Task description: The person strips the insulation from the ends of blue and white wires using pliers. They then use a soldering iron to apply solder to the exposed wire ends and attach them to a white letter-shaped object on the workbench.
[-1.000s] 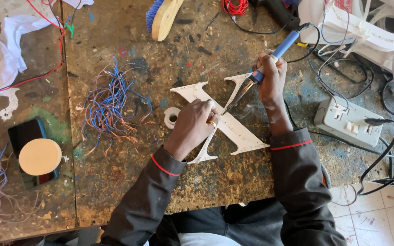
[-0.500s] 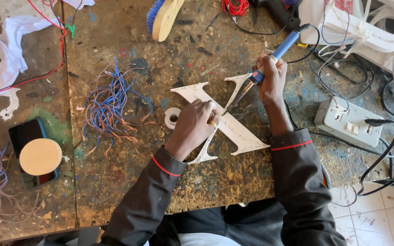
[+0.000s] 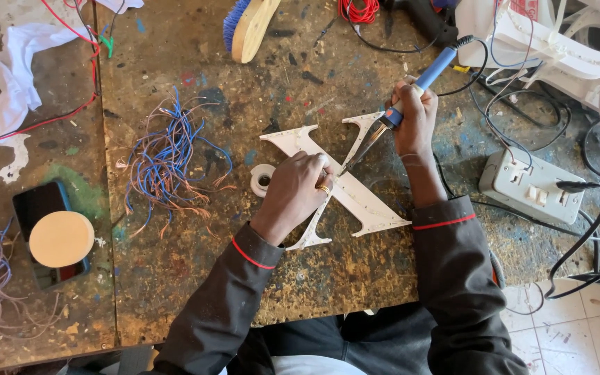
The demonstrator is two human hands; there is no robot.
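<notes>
A white X-shaped letter piece lies flat on the stained wooden bench. My left hand presses down on its middle, a ring on one finger. My right hand grips a blue-handled soldering iron, tilted so its metal tip touches the letter just right of my left fingers. The iron's black cord runs off to the upper right. A small roll of white tape sits against the letter's left side.
A tangle of blue and pink wire offcuts lies left of the letter. A grey power strip with black cables sits at right. A blue-bristled brush, a white rag, a phone under a round disc and white letter shells surround the bench.
</notes>
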